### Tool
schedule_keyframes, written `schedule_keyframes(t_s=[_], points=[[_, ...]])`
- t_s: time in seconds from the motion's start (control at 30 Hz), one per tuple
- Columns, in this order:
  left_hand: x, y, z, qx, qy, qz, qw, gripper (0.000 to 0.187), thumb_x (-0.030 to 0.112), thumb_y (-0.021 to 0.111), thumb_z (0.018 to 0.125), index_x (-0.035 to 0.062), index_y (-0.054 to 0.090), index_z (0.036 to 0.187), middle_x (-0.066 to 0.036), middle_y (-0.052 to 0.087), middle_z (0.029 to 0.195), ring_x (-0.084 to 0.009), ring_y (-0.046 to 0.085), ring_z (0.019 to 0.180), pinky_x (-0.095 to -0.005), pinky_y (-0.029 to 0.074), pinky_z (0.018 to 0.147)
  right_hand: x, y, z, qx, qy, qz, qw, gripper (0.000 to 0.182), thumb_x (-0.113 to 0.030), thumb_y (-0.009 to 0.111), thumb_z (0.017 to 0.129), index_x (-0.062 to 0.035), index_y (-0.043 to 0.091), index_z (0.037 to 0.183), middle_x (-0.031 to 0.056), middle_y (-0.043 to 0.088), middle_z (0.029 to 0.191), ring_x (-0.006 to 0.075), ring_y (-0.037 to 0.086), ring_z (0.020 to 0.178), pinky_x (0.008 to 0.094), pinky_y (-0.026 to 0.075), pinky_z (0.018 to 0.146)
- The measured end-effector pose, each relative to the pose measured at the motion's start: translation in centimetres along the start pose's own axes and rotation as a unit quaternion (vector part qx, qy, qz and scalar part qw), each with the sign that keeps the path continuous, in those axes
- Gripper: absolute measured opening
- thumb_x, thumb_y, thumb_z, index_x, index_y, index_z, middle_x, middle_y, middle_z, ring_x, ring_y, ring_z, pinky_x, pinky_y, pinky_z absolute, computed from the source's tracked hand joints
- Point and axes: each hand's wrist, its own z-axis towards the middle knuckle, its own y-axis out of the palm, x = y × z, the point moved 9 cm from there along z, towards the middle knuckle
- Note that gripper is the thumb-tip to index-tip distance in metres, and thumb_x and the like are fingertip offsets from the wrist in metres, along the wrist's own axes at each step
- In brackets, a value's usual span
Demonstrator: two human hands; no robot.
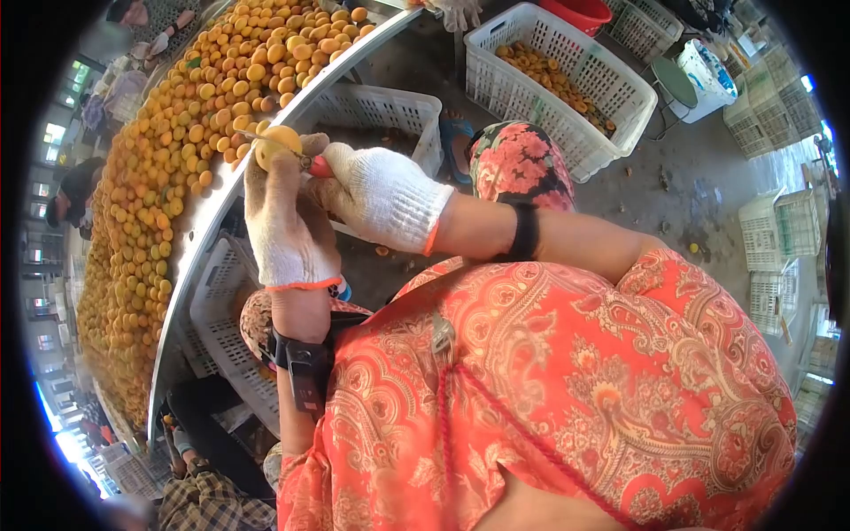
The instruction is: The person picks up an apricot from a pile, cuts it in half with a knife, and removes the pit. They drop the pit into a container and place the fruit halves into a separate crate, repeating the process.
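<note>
Orange fruit (277, 142) sits in the left hand (285, 221), pinched at the fingertips, just past the near edge of the long metal table (190, 257). That hand wears a white glove and is closed around the fruit. The right hand (382, 195), gloved too, is closed on a small knife (317, 166) with a red handle. The knife lies right beside the fruit, on the side away from the table, and its blade points at the fruit and seems to touch it. Both hands are close together, so neither has to reach far.

On the table lies a big heap of the same orange fruit (177, 150), all along its length. Under the table edge, just below the hands, stands a white crate (376, 111); I cannot tell what is in it. Farther from the table stands another white crate (567, 75) with a layer of orange pieces (553, 80) on its bottom. More white crates (779, 226) farther out look bare inside
</note>
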Motion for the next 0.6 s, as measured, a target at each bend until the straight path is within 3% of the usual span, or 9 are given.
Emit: schedule_keyframes(t_s=[0.03, 0.1, 0.17, 0.23, 0.3, 0.37, 0.43, 0.5, 0.6], points=[[1.0, 0.5, -0.1, -0.005, 0.068, 0.086, 0.994, 0.057, 0.046, 0.065, 0.093, 0.0014, 0.052, 0.125, -0.016, 0.066, 0.102, -0.0263, 0.063, 0.091, -0.0399, 0.052, 0.088, -0.1, -0.1, 0.0, 0.001, -0.008, 0.004, 1.0, 0.039, -0.032, 0.049, 0.098, 0.0024, 0.053, 0.117, 0.0226, 0.068, 0.084, 0.0406, 0.068, 0.08, 0.0479, 0.053, 0.07], [0.9, 0.1, -0.3, 0.022, 0.051, 0.07, 0.996, 0.058, 0.051, 0.065, 0.091, 0.003, 0.054, 0.122, -0.016, 0.066, 0.101, -0.0258, 0.063, 0.091, -0.0388, 0.051, 0.088, 0.0, 0.2, -0.2, -0.026, 0.027, 0.003, 0.999, 0.039, -0.033, 0.05, 0.098, 0.0023, 0.054, 0.115, 0.0224, 0.068, 0.084, 0.0409, 0.068, 0.08, 0.0478, 0.053, 0.071], [-1.8, -1.3, -0.1, 0.073, -0.115, -0.099, 0.986, 0.054, 0.052, 0.064, 0.092, 0.0043, 0.056, 0.116, -0.015, 0.066, 0.099, -0.027, 0.063, 0.09, -0.0386, 0.051, 0.089, 0.6, 1.1, -0.5, -0.055, 0.061, 0.001, 0.997, 0.039, -0.033, 0.05, 0.098, 0.0022, 0.054, 0.113, 0.0222, 0.068, 0.085, 0.0412, 0.068, 0.081, 0.0478, 0.053, 0.072], [-1.6, -1.5, 0.2, 0.126, -0.09, -0.078, 0.985, 0.054, 0.056, 0.062, 0.092, 0.0057, 0.057, 0.112, -0.014, 0.066, 0.098, -0.0286, 0.062, 0.091, -0.0402, 0.05, 0.091, -1.1, -0.4, -0.2, 0.045, -0.014, 0.057, 0.997, 0.029, -0.029, 0.056, 0.095, -0.0044, 0.052, 0.109, 0.0191, 0.067, 0.076, 0.0338, 0.069, 0.068, 0.0439, 0.055, 0.059], [-0.8, -0.1, 0.1, 0.08, -0.089, -0.065, 0.991, 0.055, 0.057, 0.06, 0.093, 0.006, 0.057, 0.115, -0.014, 0.065, 0.099, -0.0282, 0.061, 0.094, -0.0414, 0.049, 0.091, 0.1, 0.2, -0.4, -0.021, 0.046, 0.01, 0.999, 0.027, -0.027, 0.057, 0.095, -0.0036, 0.051, 0.107, 0.0199, 0.066, 0.076, 0.0365, 0.067, 0.069, 0.0448, 0.053, 0.059], [0.0, -0.4, 0.5, 0.076, -0.041, -0.017, 0.996, 0.053, 0.052, 0.06, 0.095, 0.0044, 0.057, 0.118, -0.014, 0.065, 0.102, -0.027, 0.06, 0.098, -0.0408, 0.048, 0.092, -1.0, -1.4, -0.7, 0.074, -0.042, 0.006, 0.996, 0.025, -0.025, 0.058, 0.095, -0.0028, 0.05, 0.102, 0.0214, 0.064, 0.074, 0.04, 0.065, 0.068, 0.0472, 0.051, 0.058], [1.6, -1.8, 1.1, 0.067, 0.029, 0.075, 0.995, 0.05, 0.045, 0.061, 0.096, 0.0021, 0.057, 0.121, -0.014, 0.065, 0.104, -0.0262, 0.061, 0.099, -0.0393, 0.047, 0.092, -0.3, -0.8, -0.6, 0.066, -0.038, 0.014, 0.997, 0.025, -0.025, 0.059, 0.095, -0.0025, 0.05, 0.099, 0.0223, 0.062, 0.072, 0.0422, 0.064, 0.07, 0.0491, 0.049, 0.058], [1.1, -2.4, 1.2, 0.039, 0.021, 0.052, 0.998, 0.046, 0.04, 0.063, 0.096, 0.0012, 0.057, 0.119, -0.015, 0.066, 0.105, -0.0255, 0.063, 0.097, -0.0375, 0.047, 0.091, -0.1, 0.2, -0.9, 0.01, -0.029, -0.016, 0.999, 0.035, -0.032, 0.053, 0.097, 0.0013, 0.055, 0.105, 0.0239, 0.067, 0.082, 0.0406, 0.067, 0.076, 0.0485, 0.053, 0.066], [1.2, -1.2, 0.6, 0.029, 0.012, 0.002, 1.0, 0.039, 0.033, 0.06, 0.099, 0.0011, 0.056, 0.121, -0.015, 0.068, 0.103, -0.0249, 0.063, 0.096, -0.0365, 0.048, 0.09, -0.4, -0.6, -0.8, 0.019, -0.001, -0.021, 1.0, 0.025, -0.024, 0.059, 0.095, -0.002, 0.052, 0.104, 0.0229, 0.065, 0.079, 0.0417, 0.065, 0.075, 0.0472, 0.05, 0.062]])
